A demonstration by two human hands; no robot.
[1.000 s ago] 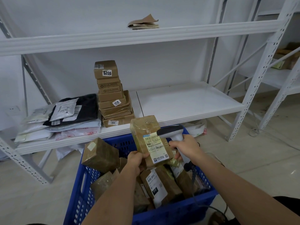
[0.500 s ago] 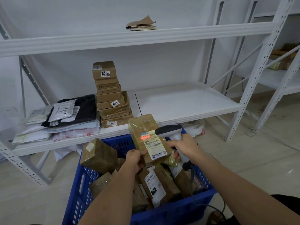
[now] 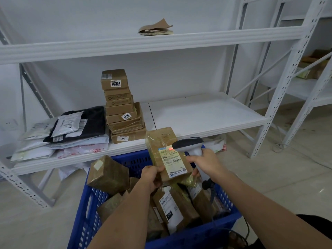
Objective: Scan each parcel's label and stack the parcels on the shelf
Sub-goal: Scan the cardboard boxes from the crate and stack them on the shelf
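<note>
My left hand (image 3: 152,177) grips the lower left corner of a brown taped parcel (image 3: 162,142), held upright above the blue crate (image 3: 84,218). Its white label (image 3: 172,161) faces me, with a red scanner light on the label's top edge. My right hand (image 3: 204,163) grips the handle of a grey-and-white barcode scanner (image 3: 188,144), whose head points at the label from the right. Several more brown parcels (image 3: 107,174) lie in the crate. A stack of brown boxes (image 3: 122,108) stands on the white shelf (image 3: 206,115).
Soft mailer bags (image 3: 59,133) lie piled at the shelf's left. A folded brown envelope (image 3: 156,27) rests on the upper shelf. The scanner's cable (image 3: 212,194) hangs down into the crate. A second white rack (image 3: 305,83) stands to the right, on a pale floor.
The scanner's red light, absent a second ago, shines on the label. The parcel and both hands have barely shifted.
</note>
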